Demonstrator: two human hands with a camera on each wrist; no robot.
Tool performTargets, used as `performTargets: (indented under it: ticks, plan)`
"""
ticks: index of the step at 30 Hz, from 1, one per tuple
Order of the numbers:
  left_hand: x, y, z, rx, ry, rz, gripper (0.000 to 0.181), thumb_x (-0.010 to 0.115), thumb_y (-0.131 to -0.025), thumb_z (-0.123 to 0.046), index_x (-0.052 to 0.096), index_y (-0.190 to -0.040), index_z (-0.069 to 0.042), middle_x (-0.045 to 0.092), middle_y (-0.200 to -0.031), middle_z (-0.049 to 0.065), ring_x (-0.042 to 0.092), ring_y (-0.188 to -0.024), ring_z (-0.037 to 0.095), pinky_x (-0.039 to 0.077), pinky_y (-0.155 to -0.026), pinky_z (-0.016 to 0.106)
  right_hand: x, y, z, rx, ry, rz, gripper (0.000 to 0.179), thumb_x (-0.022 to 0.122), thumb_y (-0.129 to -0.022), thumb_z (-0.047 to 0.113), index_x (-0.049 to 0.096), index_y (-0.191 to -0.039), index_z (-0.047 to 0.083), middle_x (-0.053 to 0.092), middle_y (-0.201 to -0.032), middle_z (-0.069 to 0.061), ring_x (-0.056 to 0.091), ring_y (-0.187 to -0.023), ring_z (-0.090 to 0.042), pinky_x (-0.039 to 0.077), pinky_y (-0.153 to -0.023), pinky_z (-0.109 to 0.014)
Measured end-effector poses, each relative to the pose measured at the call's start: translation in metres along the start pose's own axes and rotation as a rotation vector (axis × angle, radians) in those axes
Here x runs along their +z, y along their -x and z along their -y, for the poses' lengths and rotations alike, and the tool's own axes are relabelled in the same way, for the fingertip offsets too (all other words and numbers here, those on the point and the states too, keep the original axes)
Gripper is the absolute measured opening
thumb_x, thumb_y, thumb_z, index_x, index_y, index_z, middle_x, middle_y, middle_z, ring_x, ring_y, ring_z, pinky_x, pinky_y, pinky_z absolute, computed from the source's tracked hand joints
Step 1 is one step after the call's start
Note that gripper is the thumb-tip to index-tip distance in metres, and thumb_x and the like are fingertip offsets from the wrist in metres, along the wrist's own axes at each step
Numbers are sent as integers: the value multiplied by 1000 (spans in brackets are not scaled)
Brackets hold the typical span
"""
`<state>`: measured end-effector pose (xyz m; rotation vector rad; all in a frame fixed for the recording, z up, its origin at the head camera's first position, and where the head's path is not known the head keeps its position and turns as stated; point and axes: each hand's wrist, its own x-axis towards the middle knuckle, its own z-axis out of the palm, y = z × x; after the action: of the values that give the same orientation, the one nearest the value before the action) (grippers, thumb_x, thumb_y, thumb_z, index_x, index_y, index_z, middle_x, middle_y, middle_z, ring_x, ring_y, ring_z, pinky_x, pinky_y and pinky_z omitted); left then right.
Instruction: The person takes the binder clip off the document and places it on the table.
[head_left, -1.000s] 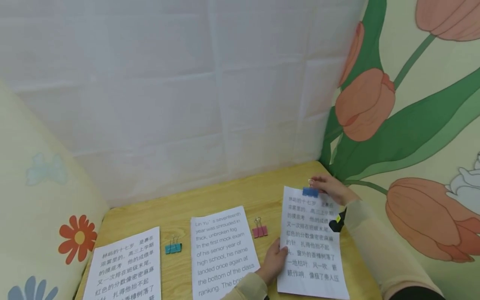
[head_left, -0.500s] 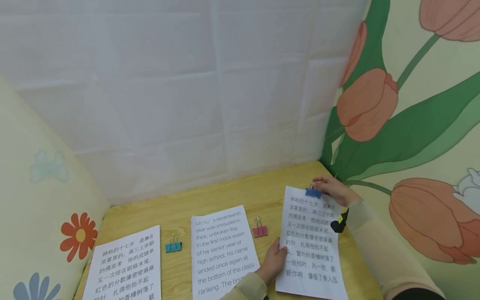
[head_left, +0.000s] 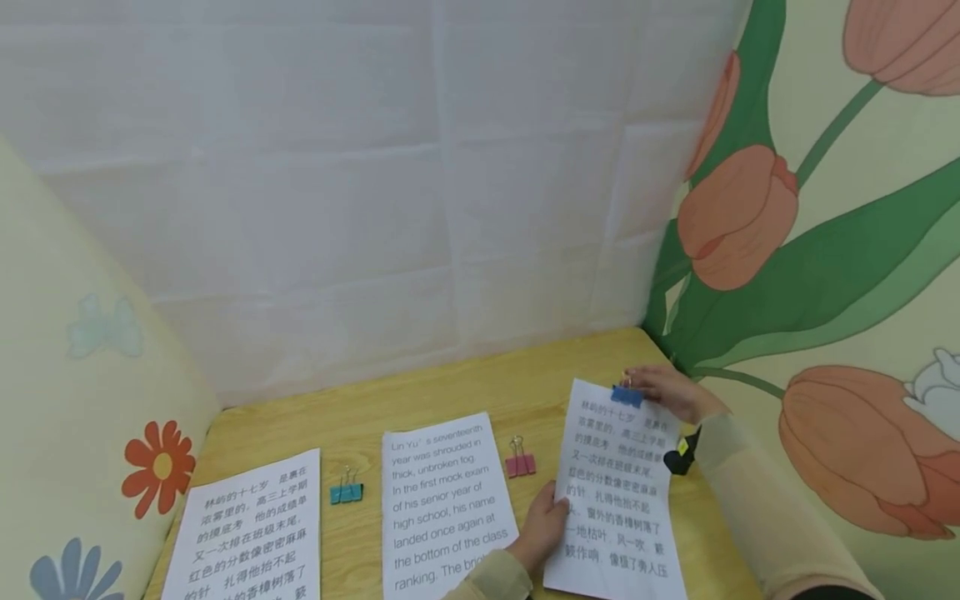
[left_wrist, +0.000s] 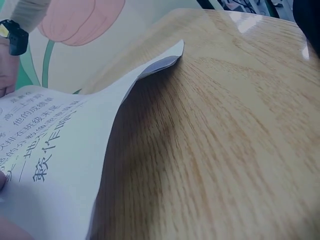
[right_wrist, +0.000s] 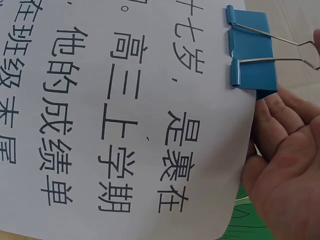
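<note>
A stack of printed paper [head_left: 611, 500] is raised at a tilt over the right of the table, its lower edge bowed above the wood in the left wrist view. My left hand [head_left: 542, 529] grips its left edge, thumb on the printed face and the other fingers hidden beneath. A blue binder clip [right_wrist: 254, 50] sits over the top edge near the middle, its wire handle standing out past the paper. At that handle, my right hand [head_left: 671, 392] pinches the clip, with some fingers behind the sheets in the right wrist view.
An English-printed stack [head_left: 446, 500] lies mid-table, and another Chinese-printed stack [head_left: 247, 533] at the left. Beside them lie a teal binder clip [head_left: 347, 493] and a pink binder clip [head_left: 521, 464]. A white sheet backdrop [head_left: 315, 208] and a tulip-painted wall [head_left: 847, 333] border the wooden table [head_left: 360, 417].
The paper's lower end has swung slightly left and both hands have dropped a little in the view. The right fingers have shifted on the clip's handle, and the clip stays on the top edge.
</note>
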<state>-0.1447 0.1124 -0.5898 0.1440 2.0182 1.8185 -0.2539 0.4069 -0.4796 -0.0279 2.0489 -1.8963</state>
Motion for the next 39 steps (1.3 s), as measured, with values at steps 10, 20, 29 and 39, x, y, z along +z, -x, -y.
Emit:
performTargets:
  ticks: [10, 20, 29, 39]
  plan:
    - [0, -3, -2, -7, -19, 9, 26, 46, -106, -14, 60, -126, -4, 59, -83, 0, 57, -72, 15, 50, -72, 32, -4, -2, -2, -21, 70, -17, 50, 53, -109, 20, 44, -145, -13, 70, -121, -2, 64, -105, -8, 51, -92, -24]
    - [1, -7, 0, 35, 1, 6, 27, 46, -106, -15, 60, -127, -5, 60, -80, 1, 59, -66, 16, 52, -63, 33, -3, -3, 0, -78, 112, -64, 26, 54, -109, 18, 55, -126, -2, 72, -112, 1, 66, -102, -7, 51, -90, -24]
    - [2, -7, 3, 46, 10, 15, 26, 46, -106, -14, 60, -126, -4, 61, -81, 1, 61, -68, 16, 53, -65, 34, 3, -2, 4, -96, 157, -108, 26, 53, -108, 15, 54, -122, -7, 73, -107, 3, 66, -97, -3, 50, -86, -21]
    - [1, -3, 6, 14, 25, 33, 32, 45, -107, -16, 57, -134, -4, 62, -85, 2, 62, -71, 17, 54, -66, 35, 7, -1, 1, -166, 157, -168, 17, 48, -110, 14, 55, -110, -1, 73, -107, 1, 65, -94, -3, 50, -84, -22]
